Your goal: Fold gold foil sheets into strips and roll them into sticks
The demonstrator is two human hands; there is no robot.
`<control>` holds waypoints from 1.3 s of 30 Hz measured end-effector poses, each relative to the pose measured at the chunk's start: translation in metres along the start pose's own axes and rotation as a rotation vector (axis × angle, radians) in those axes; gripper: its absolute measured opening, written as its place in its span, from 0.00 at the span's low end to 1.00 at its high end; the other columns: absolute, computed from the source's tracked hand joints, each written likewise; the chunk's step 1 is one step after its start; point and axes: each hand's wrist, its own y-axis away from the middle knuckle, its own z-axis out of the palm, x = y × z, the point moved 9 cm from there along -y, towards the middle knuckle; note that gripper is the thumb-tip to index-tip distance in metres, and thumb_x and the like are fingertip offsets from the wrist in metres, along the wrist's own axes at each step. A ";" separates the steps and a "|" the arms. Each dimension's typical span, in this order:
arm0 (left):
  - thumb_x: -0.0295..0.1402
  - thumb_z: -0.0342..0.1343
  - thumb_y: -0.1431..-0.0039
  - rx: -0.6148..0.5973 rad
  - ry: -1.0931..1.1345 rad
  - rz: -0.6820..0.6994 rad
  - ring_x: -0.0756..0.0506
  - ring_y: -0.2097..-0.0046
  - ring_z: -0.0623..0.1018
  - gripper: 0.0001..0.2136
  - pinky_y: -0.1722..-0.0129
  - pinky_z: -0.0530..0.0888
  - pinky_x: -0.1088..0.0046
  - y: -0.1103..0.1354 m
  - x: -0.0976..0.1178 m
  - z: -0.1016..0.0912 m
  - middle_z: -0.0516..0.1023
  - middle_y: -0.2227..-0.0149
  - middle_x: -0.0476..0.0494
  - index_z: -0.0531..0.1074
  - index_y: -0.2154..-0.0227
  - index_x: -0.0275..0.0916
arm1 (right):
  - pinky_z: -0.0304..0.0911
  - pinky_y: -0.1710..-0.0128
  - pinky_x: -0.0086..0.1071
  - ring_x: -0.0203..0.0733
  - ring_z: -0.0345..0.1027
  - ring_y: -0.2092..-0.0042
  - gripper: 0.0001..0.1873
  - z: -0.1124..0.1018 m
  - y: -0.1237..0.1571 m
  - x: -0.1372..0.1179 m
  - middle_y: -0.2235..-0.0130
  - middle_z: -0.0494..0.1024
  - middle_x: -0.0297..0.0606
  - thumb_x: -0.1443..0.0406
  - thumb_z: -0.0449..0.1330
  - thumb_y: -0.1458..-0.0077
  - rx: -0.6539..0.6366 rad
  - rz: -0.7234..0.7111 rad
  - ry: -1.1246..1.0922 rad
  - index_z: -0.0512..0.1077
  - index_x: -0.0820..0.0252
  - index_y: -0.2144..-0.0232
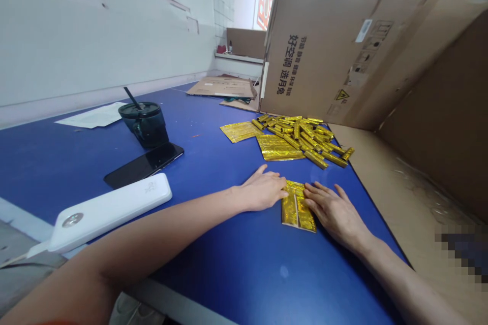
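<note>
A gold foil paper sheet (290, 209) lies on the blue table in front of me, its two sides folded inward with a narrow pale strip between them. At its left edge, the fingertips of my left hand (264, 190) are curled and closed on the sheet, little finger sticking out. My right hand (335, 210) rests on the right edge, fingers stretched out and lying flat on the foil. Just beyond are flat gold sheets (280, 148) and a pile of rolled gold foil pieces (305, 134).
A large cardboard box (320, 56) stands behind the pile and along the right. On the left are a dark cup with a straw (147, 124), a black phone (145, 165), a white power bank (114, 210) and white paper (95, 116). Flat cardboard (221, 86) lies farther back.
</note>
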 end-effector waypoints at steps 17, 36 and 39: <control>0.37 0.49 0.46 0.025 -0.143 0.102 0.41 0.53 0.68 0.11 0.50 0.54 0.55 0.005 0.017 -0.007 0.71 0.58 0.39 0.65 0.64 0.34 | 0.44 0.49 0.52 0.48 0.60 0.49 0.15 -0.010 0.001 -0.009 0.55 0.73 0.40 0.63 0.46 0.45 0.050 -0.047 0.052 0.72 0.58 0.63; 0.41 0.47 0.45 -0.056 -0.070 0.073 0.38 0.49 0.63 0.17 0.51 0.52 0.49 0.009 0.017 -0.007 0.64 0.49 0.40 0.61 0.53 0.45 | 0.42 0.47 0.52 0.44 0.50 0.44 0.21 0.005 0.003 -0.007 0.46 0.61 0.43 0.59 0.47 0.45 -0.090 -0.114 -0.228 0.61 0.57 0.50; 0.43 0.47 0.46 -0.055 0.010 0.059 0.38 0.48 0.62 0.21 0.51 0.54 0.50 0.009 0.012 -0.008 0.64 0.49 0.39 0.58 0.50 0.43 | 0.43 0.47 0.52 0.45 0.49 0.44 0.24 0.004 0.004 -0.008 0.46 0.61 0.44 0.58 0.49 0.46 -0.088 -0.109 -0.238 0.59 0.58 0.48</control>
